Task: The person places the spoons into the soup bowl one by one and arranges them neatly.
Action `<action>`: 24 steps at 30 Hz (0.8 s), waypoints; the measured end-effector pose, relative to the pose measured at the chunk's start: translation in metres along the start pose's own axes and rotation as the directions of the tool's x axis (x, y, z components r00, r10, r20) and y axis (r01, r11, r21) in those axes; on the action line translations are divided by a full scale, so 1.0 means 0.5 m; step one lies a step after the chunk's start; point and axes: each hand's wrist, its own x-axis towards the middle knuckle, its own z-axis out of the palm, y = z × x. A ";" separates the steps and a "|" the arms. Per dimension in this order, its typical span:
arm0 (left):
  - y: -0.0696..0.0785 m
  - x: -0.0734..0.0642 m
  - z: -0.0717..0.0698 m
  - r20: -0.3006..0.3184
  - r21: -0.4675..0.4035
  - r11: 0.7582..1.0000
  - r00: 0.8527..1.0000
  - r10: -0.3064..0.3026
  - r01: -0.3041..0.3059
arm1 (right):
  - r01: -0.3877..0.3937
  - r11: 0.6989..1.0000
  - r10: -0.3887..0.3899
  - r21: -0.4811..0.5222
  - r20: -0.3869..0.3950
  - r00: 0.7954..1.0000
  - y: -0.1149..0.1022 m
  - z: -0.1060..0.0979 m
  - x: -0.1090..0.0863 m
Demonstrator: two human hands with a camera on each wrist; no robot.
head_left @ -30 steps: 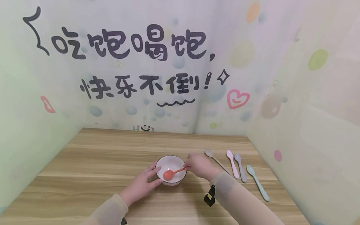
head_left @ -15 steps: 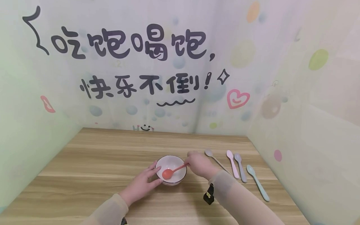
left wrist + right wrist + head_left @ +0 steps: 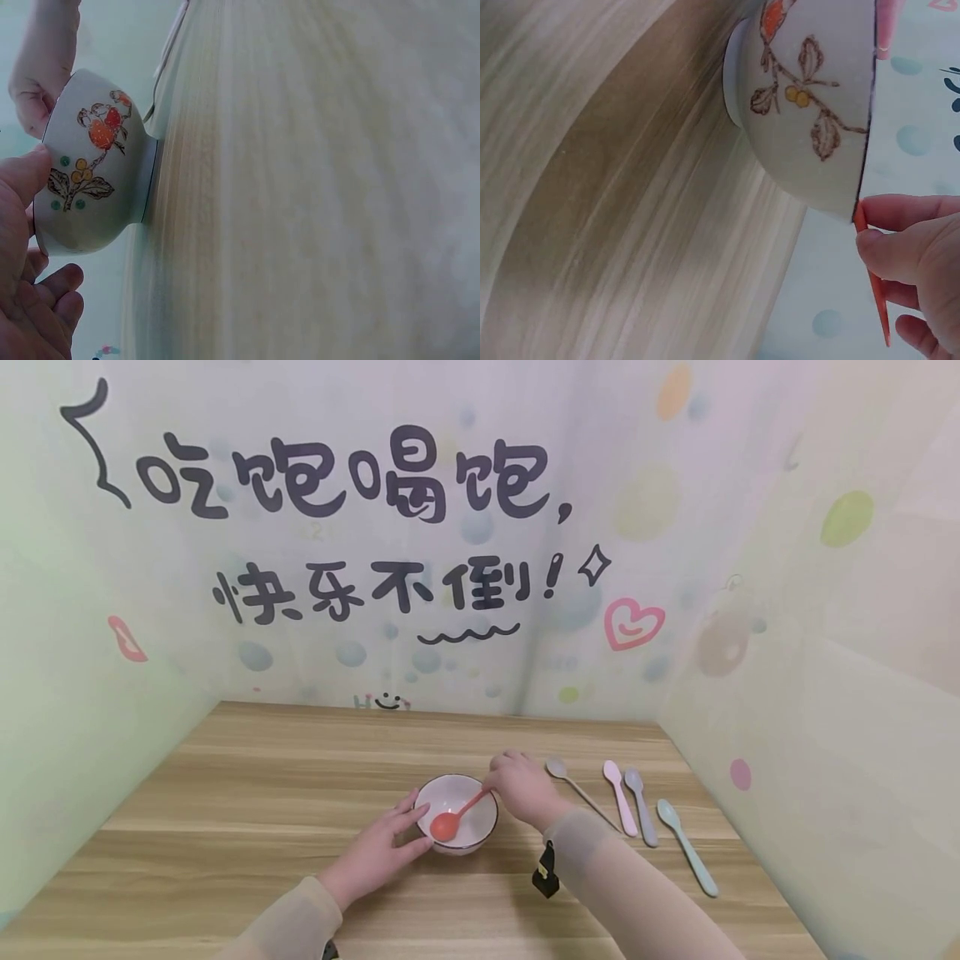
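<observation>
A white bowl [image 3: 454,790] with a dark rim stands upright on the wooden table. Painted fruit and leaves decorate its outside, as the left wrist view shows on the bowl [image 3: 112,172]. My left hand [image 3: 381,845] holds the bowl's left side, thumb on the near side and fingers at the rim. Inside the bowl lies the head of an orange spoon [image 3: 445,826], its handle slanting up over the right rim. Thumb and index finger of my right hand [image 3: 522,787] pinch that handle right at the rim; in the right wrist view the handle end [image 3: 878,300] sticks out past the fingers.
To the right lie several more spoons: a grey-brown one [image 3: 557,767] partly behind the right forearm, a pink one [image 3: 619,797], a grey-purple one [image 3: 641,806] and a pale green one [image 3: 686,847]. Printed walls enclose the table [image 3: 262,777] at the back and sides.
My right hand has shifted a little left and away from me along the rim, turning the spoon so its handle points more steeply; its head slid slightly left. The left hand and bowl stay put.
</observation>
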 end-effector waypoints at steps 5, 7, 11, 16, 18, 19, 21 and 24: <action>0.000 0.000 -0.001 0.005 0.006 1.000 1.000 -0.003 0.003 | 0.010 0.998 -0.013 -0.058 -0.047 0.999 -0.001 0.017 0.011; 0.000 0.000 -0.001 0.006 0.006 1.000 1.000 -0.003 0.003 | 0.010 0.998 -0.014 -0.069 -0.065 0.998 -0.003 0.024 0.015; -0.002 0.001 0.000 0.006 0.009 1.000 1.000 -0.002 0.001 | -0.005 1.000 0.003 -0.026 -0.077 0.997 -0.008 0.033 0.022; -0.003 0.000 0.001 0.002 0.010 1.000 1.000 0.003 -0.003 | -0.027 0.999 0.029 0.043 -0.051 0.998 -0.014 0.043 0.028; -0.003 0.000 0.001 -0.002 0.008 1.000 1.000 0.003 -0.003 | -0.034 0.998 0.036 0.050 -0.033 0.999 -0.015 0.046 0.029; -0.003 0.000 0.001 -0.003 0.005 1.000 1.000 0.003 -0.003 | -0.034 0.998 0.035 0.049 -0.024 0.999 -0.015 0.048 0.029; -0.004 0.000 0.001 -0.004 0.006 1.000 1.000 0.001 -0.001 | -0.032 0.998 0.032 0.048 -0.014 0.999 -0.015 0.051 0.030; -0.005 0.000 0.001 -0.004 0.006 1.000 1.000 0.001 -0.001 | -0.028 0.997 0.028 0.066 -0.007 1.000 -0.015 0.054 0.030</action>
